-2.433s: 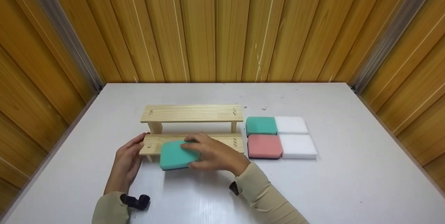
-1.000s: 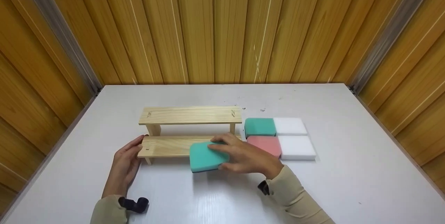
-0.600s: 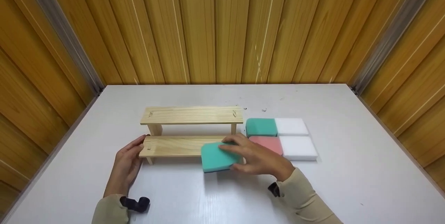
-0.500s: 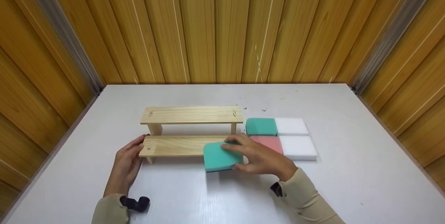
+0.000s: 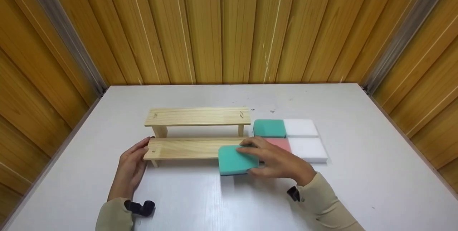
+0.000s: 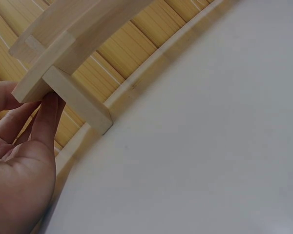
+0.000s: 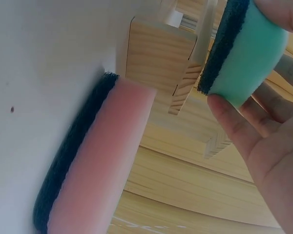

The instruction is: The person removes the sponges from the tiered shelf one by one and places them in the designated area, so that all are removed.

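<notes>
A wooden stand (image 5: 189, 148) has a low front board and a higher rear board. My left hand (image 5: 130, 168) pinches the front board's left end; in the left wrist view, the fingertips (image 6: 49, 109) reach under it beside a leg. My right hand (image 5: 277, 161) grips a green scouring sponge (image 5: 236, 160) in the air by the front board's right end. Seen from the right wrist, the sponge's dark scouring layer (image 7: 227, 46) faces down toward the table, and the fingers hold it by its sides. The sponge and hand hide the board's right end in the head view.
Right of the stand lie another green sponge (image 5: 269, 128), a pink sponge (image 5: 282, 144) partly behind my right hand, and two white sponges (image 5: 307, 148), packed in a block on the white table (image 5: 179, 202). Wood-patterned walls (image 5: 204, 27) enclose the table's back and sides.
My right hand has carried the green sponge rightward along the front board, from near its left part to its right end. The left hand keeps its hold on the stand.
</notes>
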### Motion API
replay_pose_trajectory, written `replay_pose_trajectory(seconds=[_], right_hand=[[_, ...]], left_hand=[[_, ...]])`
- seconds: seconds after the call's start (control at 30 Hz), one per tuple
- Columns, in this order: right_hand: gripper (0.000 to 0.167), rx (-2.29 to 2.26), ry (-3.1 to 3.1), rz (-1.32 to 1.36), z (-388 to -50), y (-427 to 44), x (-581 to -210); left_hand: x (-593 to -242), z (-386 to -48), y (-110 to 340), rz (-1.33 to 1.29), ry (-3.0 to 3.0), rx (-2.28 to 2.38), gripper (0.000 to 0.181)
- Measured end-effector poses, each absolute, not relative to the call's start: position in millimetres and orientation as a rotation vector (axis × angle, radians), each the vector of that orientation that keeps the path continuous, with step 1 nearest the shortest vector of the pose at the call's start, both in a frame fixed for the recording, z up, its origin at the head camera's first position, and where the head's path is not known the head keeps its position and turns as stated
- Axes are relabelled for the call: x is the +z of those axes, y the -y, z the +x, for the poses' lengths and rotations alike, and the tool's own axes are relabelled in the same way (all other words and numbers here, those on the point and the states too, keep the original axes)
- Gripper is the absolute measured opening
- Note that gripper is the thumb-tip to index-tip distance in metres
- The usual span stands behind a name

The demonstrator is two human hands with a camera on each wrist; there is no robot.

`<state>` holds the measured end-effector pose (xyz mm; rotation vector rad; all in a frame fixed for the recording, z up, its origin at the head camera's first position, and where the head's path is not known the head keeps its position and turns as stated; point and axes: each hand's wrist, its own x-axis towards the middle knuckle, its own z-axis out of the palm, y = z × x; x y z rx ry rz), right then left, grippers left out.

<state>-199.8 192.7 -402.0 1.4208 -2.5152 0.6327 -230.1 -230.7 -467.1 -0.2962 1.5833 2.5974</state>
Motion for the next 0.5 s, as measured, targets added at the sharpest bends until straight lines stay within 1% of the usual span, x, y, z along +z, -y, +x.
replay_pose_trajectory(seconds=[0.5], right_hand=[[0.056, 0.627, 2.475, 1.407, -197.0, -208.2, -402.7]], left_hand=[[-466.1, -230.6, 230.3, -0.286, -1.603, 2.589, 0.050]])
